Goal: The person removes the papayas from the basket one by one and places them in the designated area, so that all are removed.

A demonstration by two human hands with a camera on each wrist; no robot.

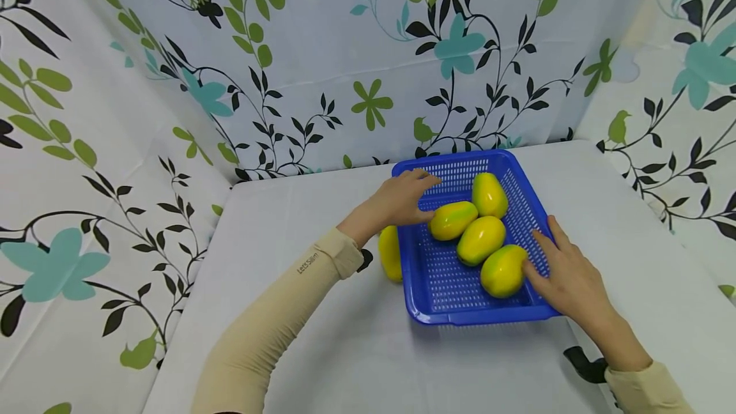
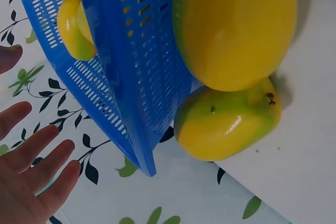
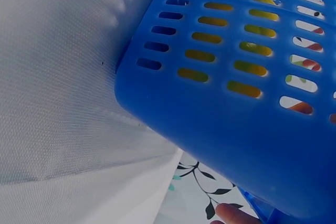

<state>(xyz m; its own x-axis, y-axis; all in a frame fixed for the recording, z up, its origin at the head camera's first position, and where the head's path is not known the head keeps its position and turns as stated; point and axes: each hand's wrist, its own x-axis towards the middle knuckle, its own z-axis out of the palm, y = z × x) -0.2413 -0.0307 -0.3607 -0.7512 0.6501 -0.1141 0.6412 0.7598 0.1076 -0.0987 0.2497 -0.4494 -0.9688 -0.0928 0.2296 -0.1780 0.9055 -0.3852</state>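
Observation:
Several yellow-green mangoes lie in a blue slotted plastic basket point(image 1: 428, 318); one of them point(image 1: 482, 240) is near its middle. My left hand point(image 1: 402, 198) is over the basket's left rim, thumb close to a mango point(image 1: 453, 220). In the left wrist view that hand point(image 2: 34, 174) has spread fingers and holds nothing. Two mangoes, a larger one point(image 2: 236, 30) and a smaller one point(image 2: 228, 121), lie outside against the basket wall. My right hand point(image 1: 566, 276) is at the right rim, fingers extended, thumb beside the front mango point(image 1: 503, 271). The basket wall mostly hides it in the right wrist view.
A white cloth point(image 1: 322, 312) covers the table under the basket. Behind and at both sides hangs a curtain point(image 1: 322, 37) printed with leaves, flowers and birds. The basket's far side stands near the back curtain.

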